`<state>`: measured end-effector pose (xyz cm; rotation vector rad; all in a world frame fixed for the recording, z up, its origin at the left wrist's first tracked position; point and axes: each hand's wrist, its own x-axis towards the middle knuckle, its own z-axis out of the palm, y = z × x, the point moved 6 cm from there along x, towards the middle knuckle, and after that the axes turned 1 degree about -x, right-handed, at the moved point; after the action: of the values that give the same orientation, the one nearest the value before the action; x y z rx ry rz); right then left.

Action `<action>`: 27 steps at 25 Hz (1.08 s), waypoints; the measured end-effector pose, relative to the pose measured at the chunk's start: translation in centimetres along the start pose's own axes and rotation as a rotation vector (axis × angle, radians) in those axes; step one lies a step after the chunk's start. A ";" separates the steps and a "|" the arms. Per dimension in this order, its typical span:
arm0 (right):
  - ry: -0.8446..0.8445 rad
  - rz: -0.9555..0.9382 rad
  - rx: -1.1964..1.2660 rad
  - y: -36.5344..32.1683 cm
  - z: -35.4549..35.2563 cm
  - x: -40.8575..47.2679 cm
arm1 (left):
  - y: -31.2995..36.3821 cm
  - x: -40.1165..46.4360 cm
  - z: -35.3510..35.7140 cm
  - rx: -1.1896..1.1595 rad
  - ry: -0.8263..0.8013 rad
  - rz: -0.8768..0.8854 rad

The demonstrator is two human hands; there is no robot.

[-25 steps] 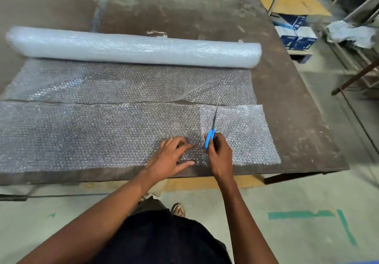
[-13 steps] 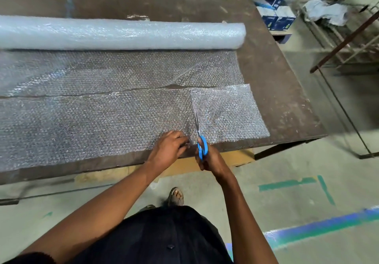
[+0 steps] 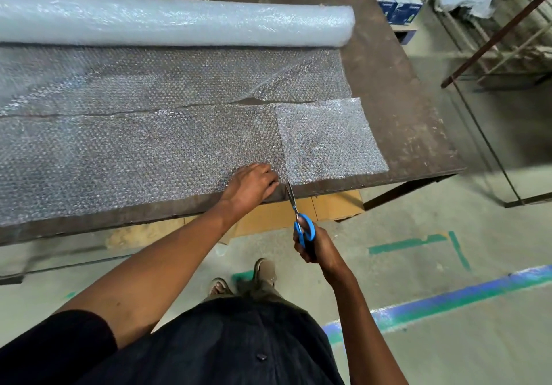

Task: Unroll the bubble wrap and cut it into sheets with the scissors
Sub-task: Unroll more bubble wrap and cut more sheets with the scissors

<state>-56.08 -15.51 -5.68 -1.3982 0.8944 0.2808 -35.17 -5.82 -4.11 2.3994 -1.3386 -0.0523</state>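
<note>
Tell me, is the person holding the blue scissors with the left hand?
No, the right hand grips the scissors; the left hand rests on the bubble wrap.

The bubble wrap roll is translucent plastic with a soft sheen, and the unrolled sheet shows a fine pebbled texture that glints. The table is dark, matt and rough, scuffed with pale scratches. The scissors have glossy blue plastic handles and bare metal blades.

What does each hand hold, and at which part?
The right hand grips the scissors by their blue handles. The left hand holds nothing I can confirm; it rests on the near edge of the bubble wrap strip.
</note>
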 end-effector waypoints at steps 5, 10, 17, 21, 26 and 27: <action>-0.040 -0.003 0.036 -0.4 0.4 0.9 | 0.4 0.3 -0.1 0.007 0.016 -0.050; -0.058 0.009 0.067 -0.8 1.0 2.0 | 0.1 0.2 0.0 -0.051 0.073 -0.067; -0.029 -0.034 0.030 -2.3 1.2 3.6 | 0.2 -0.3 0.0 -0.046 0.166 -0.033; -0.040 -0.076 0.014 -2.8 1.4 3.8 | 0.2 -0.3 0.2 -0.029 0.168 -0.046; -0.010 0.001 0.043 -3.1 1.3 4.1 | -0.1 -0.5 0.4 -0.058 0.151 -0.088; -0.005 0.021 0.057 -3.3 1.4 4.2 | -0.2 -0.6 0.5 -0.062 0.147 -0.091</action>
<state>-50.68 -16.27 -6.24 -1.3357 0.9064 0.2725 -35.47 -5.45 -4.74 2.3607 -1.1459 0.0556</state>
